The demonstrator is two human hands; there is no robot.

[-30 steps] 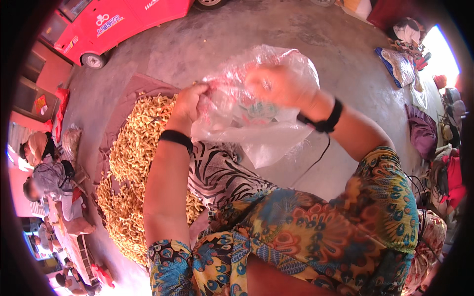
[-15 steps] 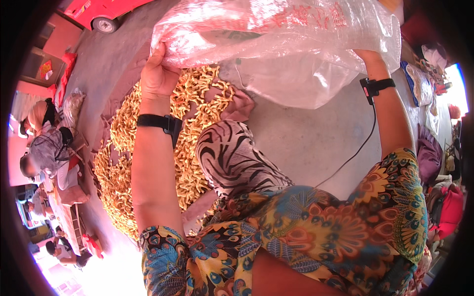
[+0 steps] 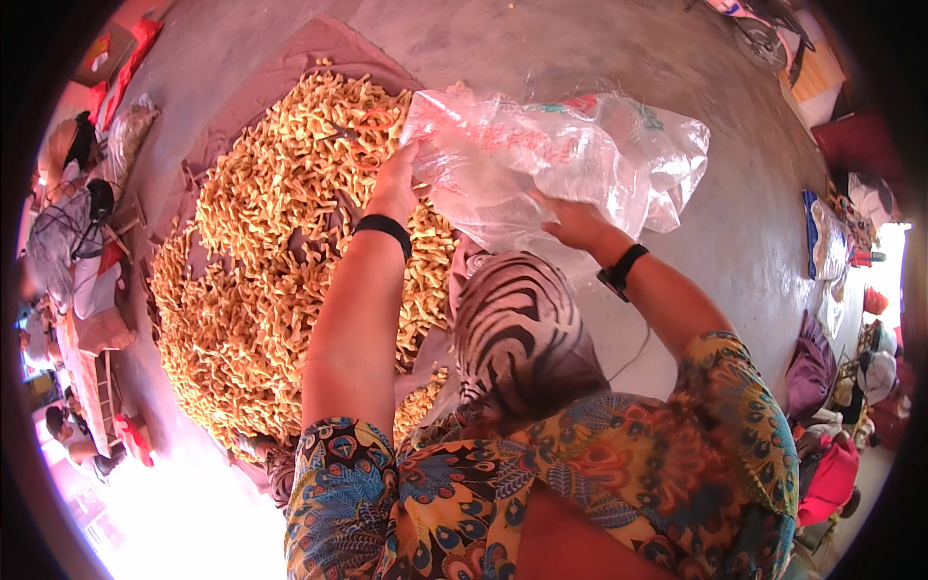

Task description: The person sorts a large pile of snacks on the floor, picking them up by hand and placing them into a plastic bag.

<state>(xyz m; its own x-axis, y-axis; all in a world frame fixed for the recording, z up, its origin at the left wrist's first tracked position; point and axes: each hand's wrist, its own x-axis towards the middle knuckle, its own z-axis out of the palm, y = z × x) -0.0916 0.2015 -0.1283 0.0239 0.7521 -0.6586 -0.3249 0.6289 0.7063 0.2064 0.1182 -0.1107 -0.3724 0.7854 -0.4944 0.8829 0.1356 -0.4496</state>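
A large, clear plastic bag (image 3: 541,145) with red and green print hangs crumpled in front of me, partly over the right edge of a pile. My left hand (image 3: 394,188) grips its left edge, with the fingertips partly hidden by the film. My right hand (image 3: 580,227) holds the bag's near side lower down, its fingers at the plastic. The broad pile of small, yellowish, curved pieces (image 3: 261,319) lies on a brownish cloth (image 3: 324,43) to the left. What exactly the pieces are cannot be made out.
My knee in zebra-patterned fabric (image 3: 522,309) rises just below the bag. On the left, people sit beside a wooden frame (image 3: 104,396). Bundles and a red cloth item (image 3: 829,478) line the right side. A motorcycle wheel (image 3: 762,41) shows at the upper right.
Both hands have come down and closer together, bringing the bag lower from its raised, stretched position. It is now more bunched. My view has shifted, showing more of the pile.
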